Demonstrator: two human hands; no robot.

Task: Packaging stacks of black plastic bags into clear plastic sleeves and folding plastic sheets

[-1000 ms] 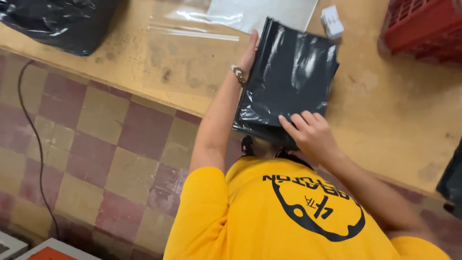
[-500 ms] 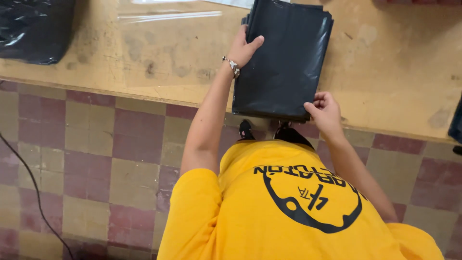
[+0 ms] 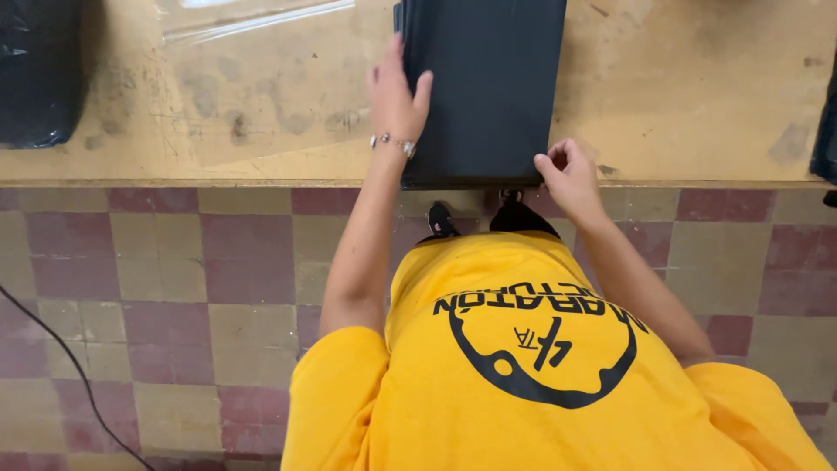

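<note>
Lying flat on the worn wooden table (image 3: 680, 96), a folded black plastic bag (image 3: 488, 78) sits near the table's near edge, its bottom edge almost at the lip and its top running out of view at the far side. Nothing can be seen inside the bag; it looks flat and closed. The left hand (image 3: 397, 92) rests open on the bag's left edge, fingers spread and pointing away, palm down, with a thin bracelet (image 3: 392, 142) at the wrist. The right hand (image 3: 567, 170) is curled at the bag's near right corner, fingers bent and pinching that corner against the table edge. To the left of the bag, a clear plastic sheet (image 3: 253, 17) lies on the table, partly cut off at the far edge. Farther left, a bulging black bag (image 3: 39, 70) sits at the table's left end; what it holds cannot be told. Another dark item (image 3: 824, 113) shows at the right border. Below the table, a checkered tile floor (image 3: 157, 296) and a black cable (image 3: 61, 349) are visible.
</note>
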